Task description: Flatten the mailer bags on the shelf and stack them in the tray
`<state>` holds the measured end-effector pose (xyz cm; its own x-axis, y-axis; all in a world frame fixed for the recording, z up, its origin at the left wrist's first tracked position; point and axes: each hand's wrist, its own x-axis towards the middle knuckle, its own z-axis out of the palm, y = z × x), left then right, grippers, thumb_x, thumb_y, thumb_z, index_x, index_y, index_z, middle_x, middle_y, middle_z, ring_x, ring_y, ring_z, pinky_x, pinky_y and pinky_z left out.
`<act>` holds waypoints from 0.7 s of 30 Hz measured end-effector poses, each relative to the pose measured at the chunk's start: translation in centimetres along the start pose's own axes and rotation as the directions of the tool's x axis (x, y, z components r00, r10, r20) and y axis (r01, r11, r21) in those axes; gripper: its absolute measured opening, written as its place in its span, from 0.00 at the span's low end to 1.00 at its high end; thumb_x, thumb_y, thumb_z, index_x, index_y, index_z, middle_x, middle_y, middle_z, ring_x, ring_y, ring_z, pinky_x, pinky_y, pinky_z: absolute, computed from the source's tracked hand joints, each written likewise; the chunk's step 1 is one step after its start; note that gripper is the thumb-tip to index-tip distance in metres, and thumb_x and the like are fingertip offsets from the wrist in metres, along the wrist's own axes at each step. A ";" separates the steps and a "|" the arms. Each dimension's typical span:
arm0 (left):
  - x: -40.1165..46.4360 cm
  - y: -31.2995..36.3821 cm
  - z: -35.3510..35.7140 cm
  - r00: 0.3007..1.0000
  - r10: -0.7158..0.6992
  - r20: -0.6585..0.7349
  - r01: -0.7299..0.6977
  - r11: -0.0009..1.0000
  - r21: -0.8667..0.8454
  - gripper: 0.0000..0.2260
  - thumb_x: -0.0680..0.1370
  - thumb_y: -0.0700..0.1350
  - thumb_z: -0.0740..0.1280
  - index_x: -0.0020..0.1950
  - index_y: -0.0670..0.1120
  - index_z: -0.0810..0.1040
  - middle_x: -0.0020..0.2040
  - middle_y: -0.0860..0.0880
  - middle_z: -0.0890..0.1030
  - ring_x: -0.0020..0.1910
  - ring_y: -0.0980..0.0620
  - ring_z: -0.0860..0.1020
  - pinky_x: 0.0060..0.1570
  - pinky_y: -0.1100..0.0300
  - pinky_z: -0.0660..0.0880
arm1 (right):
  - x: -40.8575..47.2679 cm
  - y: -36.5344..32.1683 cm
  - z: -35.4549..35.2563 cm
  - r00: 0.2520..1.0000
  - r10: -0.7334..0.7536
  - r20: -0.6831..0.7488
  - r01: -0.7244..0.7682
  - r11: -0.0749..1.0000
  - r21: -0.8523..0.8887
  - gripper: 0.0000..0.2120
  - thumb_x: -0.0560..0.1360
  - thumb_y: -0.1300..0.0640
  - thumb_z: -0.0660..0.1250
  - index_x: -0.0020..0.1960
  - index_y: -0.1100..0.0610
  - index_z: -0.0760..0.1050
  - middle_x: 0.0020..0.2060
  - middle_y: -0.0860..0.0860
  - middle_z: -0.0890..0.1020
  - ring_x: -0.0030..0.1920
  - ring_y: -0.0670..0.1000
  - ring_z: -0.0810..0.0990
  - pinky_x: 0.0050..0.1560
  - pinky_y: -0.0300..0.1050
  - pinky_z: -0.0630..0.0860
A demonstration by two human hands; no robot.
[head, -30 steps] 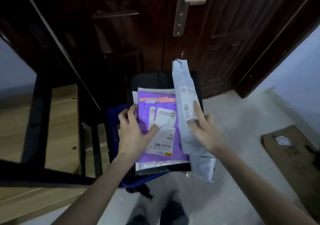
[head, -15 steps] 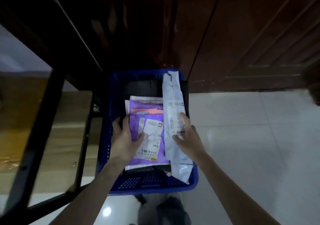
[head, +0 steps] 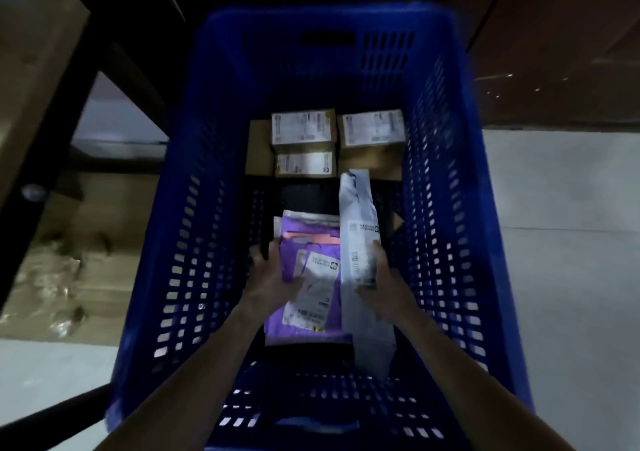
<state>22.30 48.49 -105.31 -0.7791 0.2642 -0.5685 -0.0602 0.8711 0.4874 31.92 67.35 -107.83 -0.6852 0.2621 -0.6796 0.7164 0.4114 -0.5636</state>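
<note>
Both my arms reach down into a deep blue slatted tray [head: 194,215]. My left hand [head: 273,279] grips the left edge of a stack of mailer bags topped by a purple mailer bag [head: 304,326] with a white label; a black mailer [head: 308,201] shows beneath its far end. My right hand [head: 381,286] holds a long pale grey mailer bag [head: 358,208] lying lengthwise along the stack's right side, fingers over its label. The stack sits low in the tray, near its floor.
Three small cardboard boxes [head: 303,130] with white labels fill the tray's far end. A black-framed wooden shelf [head: 38,69] stands on the left, with crumpled clear plastic [head: 52,277] on its lower board. A dark wooden door [head: 554,34] is behind; pale floor tiles [head: 561,242] are on the right.
The stack and both hands went from above the tray down deep inside it. My view tilted down and closer, so the tray's walls and the boxes at its far end now show.
</note>
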 end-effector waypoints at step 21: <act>-7.9 4.1 -7.7 0.996 0.085 0.041 -0.084 0.996 -0.028 0.34 0.78 0.48 0.65 0.77 0.46 0.49 0.78 0.46 0.52 0.76 0.50 0.53 0.68 0.63 0.54 | -9.1 -7.0 -5.6 0.998 -0.059 -0.035 0.053 0.984 -0.169 0.34 0.76 0.52 0.64 0.76 0.56 0.51 0.71 0.59 0.60 0.67 0.61 0.68 0.62 0.49 0.70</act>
